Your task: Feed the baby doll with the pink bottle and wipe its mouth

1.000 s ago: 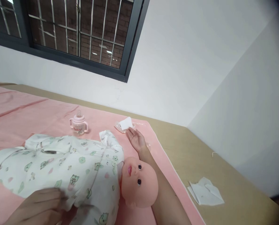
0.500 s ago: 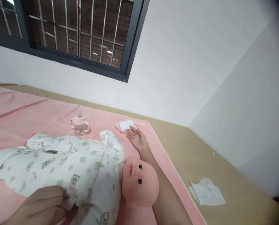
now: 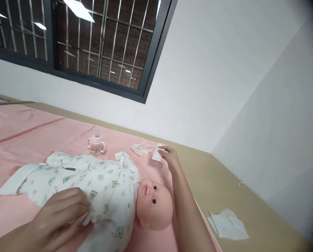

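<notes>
A bald baby doll [image 3: 156,210] lies on its back, its head to the right, dressed in a white outfit [image 3: 101,176] with green and pink prints. Over the near side of its body, my left hand [image 3: 64,213] is closed, with the fingertips pinching what looks like an edge of the outfit; slight blur hides the exact grip. Beyond the doll's head, my right hand [image 3: 170,157] holds a small white folded piece [image 3: 156,153], paper or cloth, between thumb and fingers. Just left of it lies a clear plastic packet [image 3: 139,148].
A pink-and-clear baby bottle [image 3: 96,144] with two handles stands behind the doll. Everything rests on a pink blanket [image 3: 48,129] over a tan surface [image 3: 224,189]. A folded white cloth or tissue [image 3: 228,224] lies at the right. A wall and barred window rise behind.
My right hand, open beside the white piece before, now grips it and has lifted it rightward off the plastic packet. My left hand has moved up and right over the outfit. The view has shifted slightly.
</notes>
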Tool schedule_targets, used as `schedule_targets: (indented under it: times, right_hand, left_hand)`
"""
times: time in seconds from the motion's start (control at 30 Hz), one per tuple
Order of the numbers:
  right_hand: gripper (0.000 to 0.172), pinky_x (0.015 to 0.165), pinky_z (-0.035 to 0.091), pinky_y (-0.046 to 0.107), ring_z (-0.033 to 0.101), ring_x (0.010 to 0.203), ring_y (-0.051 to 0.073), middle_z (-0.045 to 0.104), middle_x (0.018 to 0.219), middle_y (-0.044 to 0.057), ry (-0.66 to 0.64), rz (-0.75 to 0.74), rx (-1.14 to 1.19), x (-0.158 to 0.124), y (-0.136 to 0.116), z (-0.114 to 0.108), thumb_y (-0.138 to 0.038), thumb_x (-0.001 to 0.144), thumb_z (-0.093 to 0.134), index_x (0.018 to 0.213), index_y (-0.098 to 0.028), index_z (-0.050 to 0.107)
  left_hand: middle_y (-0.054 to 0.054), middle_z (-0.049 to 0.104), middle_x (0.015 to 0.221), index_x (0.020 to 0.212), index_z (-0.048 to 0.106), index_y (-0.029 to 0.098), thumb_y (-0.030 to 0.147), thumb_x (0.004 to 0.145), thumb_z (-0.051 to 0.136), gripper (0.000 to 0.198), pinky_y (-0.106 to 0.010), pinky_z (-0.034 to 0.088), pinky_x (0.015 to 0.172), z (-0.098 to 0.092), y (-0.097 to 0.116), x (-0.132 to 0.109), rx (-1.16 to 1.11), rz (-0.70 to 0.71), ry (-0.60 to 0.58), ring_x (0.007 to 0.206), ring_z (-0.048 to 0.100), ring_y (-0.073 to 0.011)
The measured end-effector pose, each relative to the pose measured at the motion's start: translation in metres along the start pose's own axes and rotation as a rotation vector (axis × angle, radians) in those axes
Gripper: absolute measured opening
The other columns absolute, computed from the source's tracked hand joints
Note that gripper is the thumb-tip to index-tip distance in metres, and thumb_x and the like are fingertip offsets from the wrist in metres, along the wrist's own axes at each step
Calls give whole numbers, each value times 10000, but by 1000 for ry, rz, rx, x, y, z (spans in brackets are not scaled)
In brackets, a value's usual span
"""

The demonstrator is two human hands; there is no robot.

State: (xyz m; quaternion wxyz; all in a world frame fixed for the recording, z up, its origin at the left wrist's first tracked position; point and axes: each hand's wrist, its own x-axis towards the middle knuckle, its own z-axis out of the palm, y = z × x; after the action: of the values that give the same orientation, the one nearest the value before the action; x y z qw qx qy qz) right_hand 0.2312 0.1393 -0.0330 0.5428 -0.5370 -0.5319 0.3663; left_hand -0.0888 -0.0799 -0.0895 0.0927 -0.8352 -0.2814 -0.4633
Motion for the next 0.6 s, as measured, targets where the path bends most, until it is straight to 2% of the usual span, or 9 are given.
schedule_targets:
  times: [0.07, 0.17, 0.23, 0.3, 0.37, 0.43, 0.5, 0.53, 0.6]
  right_hand:
    - [278, 626, 442, 275, 548, 634, 133, 632, 734, 13, -15, -96, -150, -11, -18, 0, -256, 560, 657, 816, -159, 700]
    - [275, 636, 421, 271, 534, 670, 135, 666, 805, 26, -153, -248, -306, -34, -46, 4, -267, 643, 600, 872, -177, 722]
    - [269, 671, 433, 277, 561, 744, 151, 692, 905, 35, -268, -324, -317, -54, -64, 9, -278, 704, 586, 918, -200, 730]
    - [245, 690, 449, 291, 576, 790, 170, 697, 945, 41, -369, -367, -285, -73, -79, 13, -298, 756, 587, 932, -224, 740]
    - [214, 733, 471, 310, 592, 843, 189, 697, 967, 46, -470, -414, -226, -91, -91, 15, -309, 791, 603, 931, -239, 749]
    - [189, 786, 485, 327, 603, 898, 204, 694, 977, 48, -554, -465, -164, -105, -101, 15, -312, 810, 625, 932, -249, 755]
    - [174, 813, 495, 334, 611, 919, 206, 692, 973, 49, -606, -498, -116, -115, -109, 13, -315, 822, 641, 939, -256, 755]
    - [168, 816, 500, 333, 615, 921, 203, 691, 975, 48, -621, -505, -92, -119, -112, 12, -317, 825, 647, 940, -257, 754]
    - [158, 814, 507, 323, 621, 922, 193, 691, 988, 45, -635, -512, -39, -123, -116, 9, -322, 822, 663, 935, -254, 749]
  left_hand:
    - [-51, 638, 776, 925, 555, 201, -28, 817, 415, 289, -311, 464, 621, -7, 2, 10, -71, 2, -18, 721, 561, -167]
    - [-54, 632, 910, 957, 620, 214, 36, 865, 467, 252, -310, 468, 715, -15, 4, 32, 10, -30, 7, 836, 573, -170]
    - [-50, 620, 1042, 1025, 654, 255, 124, 910, 490, 240, -311, 475, 805, -17, 2, 52, 96, -73, 44, 948, 579, -175]
    - [-51, 595, 1162, 1130, 644, 295, 238, 936, 508, 243, -337, 470, 899, -17, -1, 74, 134, -167, 28, 1080, 558, -200]
    - [-68, 551, 1271, 1269, 571, 304, 375, 911, 560, 365, -388, 455, 966, -15, -6, 96, 108, -293, -49, 1194, 505, -242]
    - [-90, 493, 1365, 1368, 479, 293, 489, 824, 646, 602, -434, 441, 994, -12, -13, 115, 26, -413, -127, 1271, 443, -283]
    - [-95, 473, 1402, 1362, 484, 279, 541, 727, 720, 727, -450, 424, 1015, -9, -20, 131, -94, -490, -215, 1296, 421, -305]
    - [-88, 487, 1395, 1319, 531, 272, 542, 692, 745, 715, -443, 414, 1026, -8, -23, 137, -165, -504, -267, 1289, 434, -305]
    - [-61, 533, 1352, 1148, 658, 256, 519, 679, 761, 548, -407, 393, 1049, -6, -27, 148, -307, -488, -349, 1255, 481, -287]
